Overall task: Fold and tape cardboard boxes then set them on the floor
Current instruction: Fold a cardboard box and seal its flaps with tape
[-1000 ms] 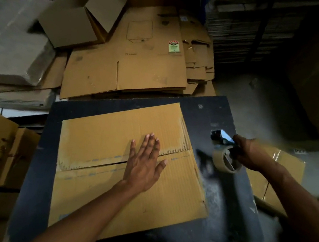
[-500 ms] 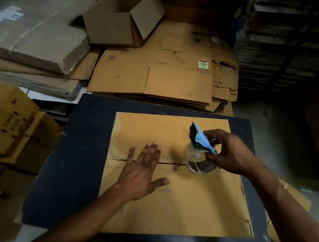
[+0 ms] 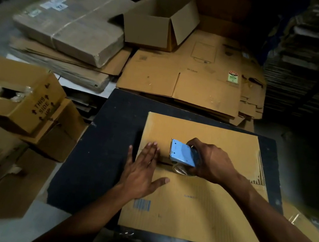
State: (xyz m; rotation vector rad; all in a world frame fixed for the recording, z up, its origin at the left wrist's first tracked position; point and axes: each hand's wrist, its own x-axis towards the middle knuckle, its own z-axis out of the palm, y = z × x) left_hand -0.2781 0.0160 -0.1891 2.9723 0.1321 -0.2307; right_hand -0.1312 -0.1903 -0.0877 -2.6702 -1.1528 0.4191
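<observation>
the left hand [image 3: 143, 170] lies flat, fingers straight, pinning the flattened cardboard box [image 3: 193, 208] beside its flap seam [image 3: 163, 161] — so the right hand [image 3: 213, 163], gripping the blue tape dispenser [image 3: 182, 153], can probably start its strip there.

Dim storeroom: dark desk [image 3: 96, 152], grey floor [image 3: 303, 163], stacked cardboard sheets [image 3: 308, 60] along far right, open carton [image 3: 158, 23] behind.
</observation>
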